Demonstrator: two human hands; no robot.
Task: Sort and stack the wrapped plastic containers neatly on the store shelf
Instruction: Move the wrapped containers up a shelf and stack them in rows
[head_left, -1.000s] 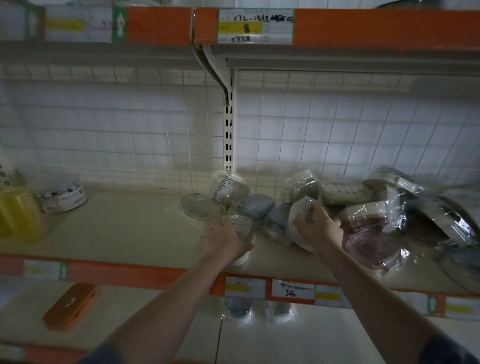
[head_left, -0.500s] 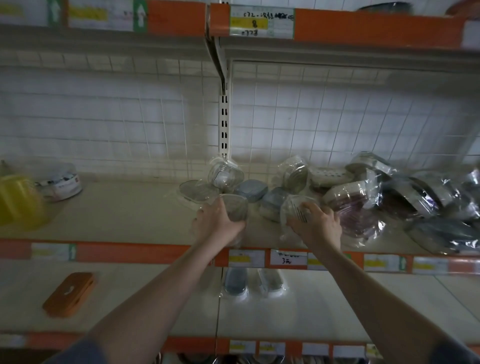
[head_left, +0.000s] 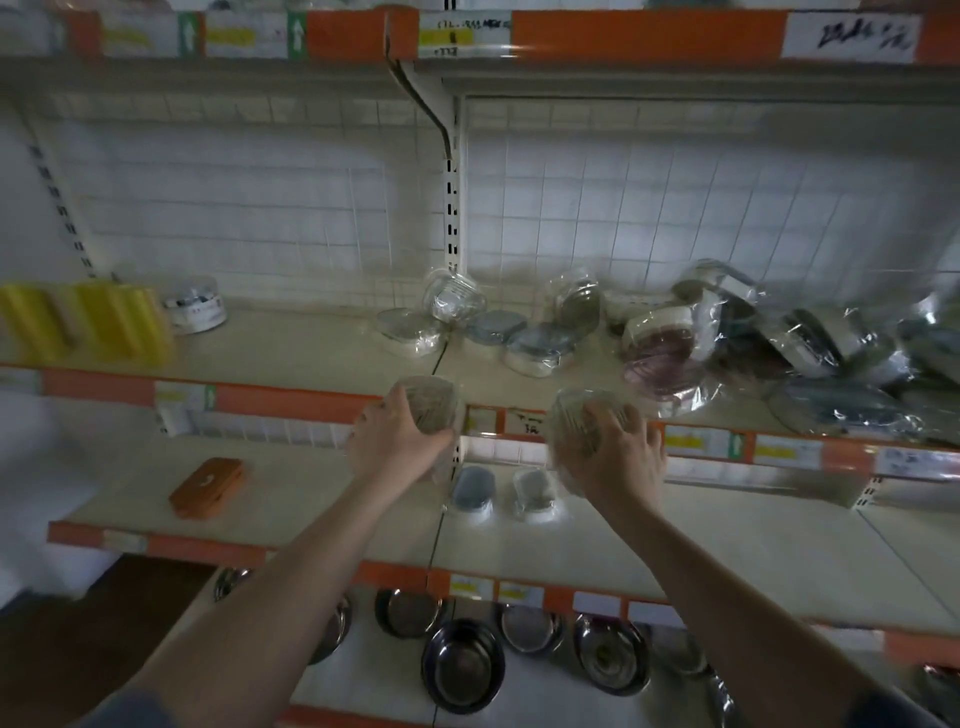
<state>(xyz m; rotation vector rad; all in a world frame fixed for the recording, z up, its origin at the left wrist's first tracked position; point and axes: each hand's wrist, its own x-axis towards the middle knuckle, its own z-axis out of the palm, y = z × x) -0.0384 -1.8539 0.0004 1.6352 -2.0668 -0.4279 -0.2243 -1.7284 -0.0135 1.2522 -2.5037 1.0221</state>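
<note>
Wrapped plastic containers: one gripped in our left hand (head_left: 400, 441), one in our right hand (head_left: 615, 457), both just before the shelf edge (head_left: 291, 397); we should set them level, lids aligned.

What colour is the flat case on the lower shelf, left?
Orange case; head view.
</note>
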